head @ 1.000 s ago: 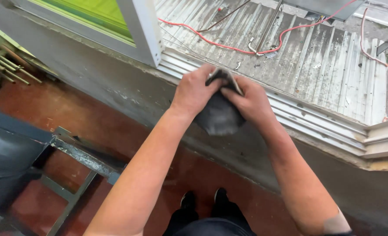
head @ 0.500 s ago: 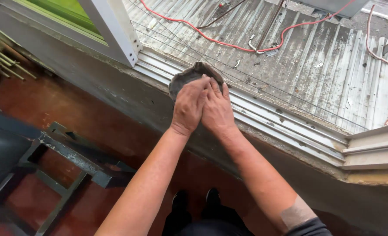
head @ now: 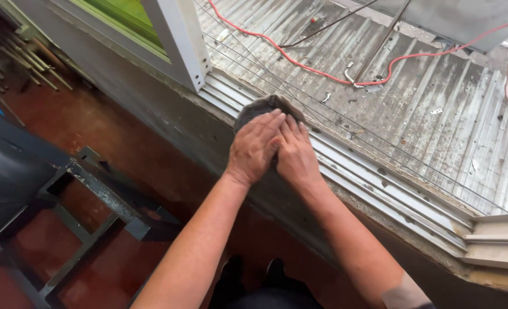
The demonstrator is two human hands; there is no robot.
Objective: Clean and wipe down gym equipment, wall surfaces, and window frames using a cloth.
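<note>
Pressing side by side, the left hand (head: 255,147) and the right hand (head: 294,157) lie flat on a dark grey cloth (head: 263,107) that sits on the metal window track (head: 374,183) along the outer edge of the concrete sill (head: 168,123). Both hands are nearly fully opened out, fingers extended and close together, palms down on the cloth rather than curled around it (neither one pinches or grasps anything). The left hand's fingers overlap the inner edge of the right hand, so the two touch. Only a rounded rim of the cloth shows beyond the fingertips, toward the outside; the rest is hidden under the palms.

Just to the left of the cloth, the foot of a white window frame post (head: 179,43) stands on the track. Beyond the track, a corrugated metal roof (head: 437,131) carries a red cable (head: 299,63) that runs across it, well apart from the hands. Thin wires (head: 379,150) stretch across just outside the track. On the near side of the sill, a dark metal frame (head: 102,197) rests on the red floor (head: 88,126), below the left forearm.
</note>
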